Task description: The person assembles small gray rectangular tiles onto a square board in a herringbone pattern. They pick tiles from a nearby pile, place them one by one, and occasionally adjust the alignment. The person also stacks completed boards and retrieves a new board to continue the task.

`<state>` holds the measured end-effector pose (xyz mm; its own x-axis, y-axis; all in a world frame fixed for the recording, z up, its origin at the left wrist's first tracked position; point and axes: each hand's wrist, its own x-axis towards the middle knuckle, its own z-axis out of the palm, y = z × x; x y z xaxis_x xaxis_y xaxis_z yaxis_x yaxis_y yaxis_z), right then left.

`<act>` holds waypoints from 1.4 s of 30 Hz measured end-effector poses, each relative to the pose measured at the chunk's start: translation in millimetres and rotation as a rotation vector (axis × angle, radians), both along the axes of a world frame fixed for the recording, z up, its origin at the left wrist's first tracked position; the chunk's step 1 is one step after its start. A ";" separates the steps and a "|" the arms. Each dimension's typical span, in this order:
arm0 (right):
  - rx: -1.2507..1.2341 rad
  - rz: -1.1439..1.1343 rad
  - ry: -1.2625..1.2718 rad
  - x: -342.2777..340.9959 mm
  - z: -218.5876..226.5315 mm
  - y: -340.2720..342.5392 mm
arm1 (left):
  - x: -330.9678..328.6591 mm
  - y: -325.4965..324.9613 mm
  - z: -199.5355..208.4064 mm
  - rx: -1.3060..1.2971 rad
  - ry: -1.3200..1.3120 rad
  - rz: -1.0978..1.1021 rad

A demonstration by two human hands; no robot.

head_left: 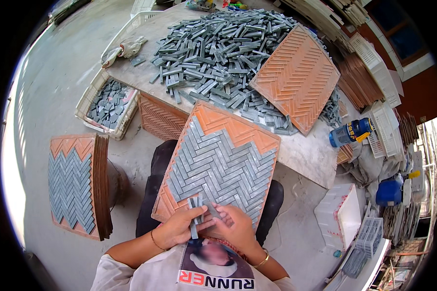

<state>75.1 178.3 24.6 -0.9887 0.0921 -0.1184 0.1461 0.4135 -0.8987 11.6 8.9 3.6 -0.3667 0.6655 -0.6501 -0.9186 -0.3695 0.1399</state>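
Herringbone tray (216, 122) rests across my legs (275, 199), presumably to present its grooves within reach of both hands; set strips (216, 167) fill its middle, and bare orange grooves show along its upper end and lower left corner. At the tray's lower edge, my left hand (177, 228) is closed around a small bundle (194, 229) of grey strips, likely as a ready supply, while my right hand (235, 225) pinches 1 loose strip (212, 211). Beyond the tray's upper edge, the table (310, 156) carries the strip pile (218, 53), with 1 unfilled tray (298, 80) lying on it; I cannot tell whether table and lap tray touch. Left of the tray, well apart, stands the tray stack (101, 189); right of it, the white box (327, 208). Floor (296, 220) separates the tray from both, leaving side room; the table's edge is the closer limit.
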 end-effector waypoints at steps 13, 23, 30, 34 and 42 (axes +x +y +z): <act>0.205 0.116 0.310 -0.6 27.0 -6.7 | -6.4 6.5 0.5 0.380 0.102 0.099; -0.146 -0.026 0.095 -8.3 15.4 -1.8 | -8.5 3.0 9.2 0.379 0.138 0.088; 0.004 0.017 0.046 -0.7 16.9 56.5 | -27.4 -18.8 10.0 0.198 0.266 0.234; -0.074 -0.016 -0.137 -3.7 4.4 46.4 | -28.7 -19.0 9.0 0.196 0.268 0.288; 0.383 0.072 0.115 -4.0 -20.4 31.1 | -24.5 -20.4 6.7 0.137 0.240 0.261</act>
<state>71.0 209.4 4.2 -0.9990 0.0379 0.0229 0.0119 0.7274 -0.6861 -12.9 -11.5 10.3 -0.6661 0.6048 -0.4365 -0.7385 -0.6167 0.2724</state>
